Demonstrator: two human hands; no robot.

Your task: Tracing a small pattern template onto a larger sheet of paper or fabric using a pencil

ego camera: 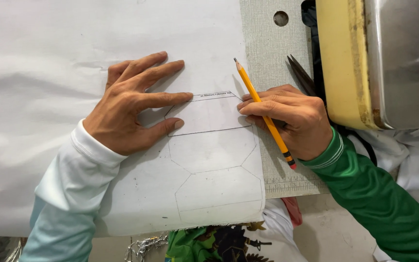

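My left hand (pixel 132 104) lies flat with fingers spread on a white sheet of fabric (pixel 73 43), its fingertips pressing the left edge of a small white paper template (pixel 209 114). My right hand (pixel 292 119) rests on the template's right edge and grips a yellow pencil (pixel 263 111), whose tip points up and away from me. Below the template, several pencilled polygon outlines (pixel 214 170) are drawn on the fabric.
A grey table surface (pixel 267 43) with a round hole and a printed ruler strip lies under the fabric. Dark scissors (pixel 300 75) lie beside my right hand. A yellow and metal sewing machine (pixel 379 58) fills the upper right. Colourful fabric (pixel 219 242) hangs at the bottom.
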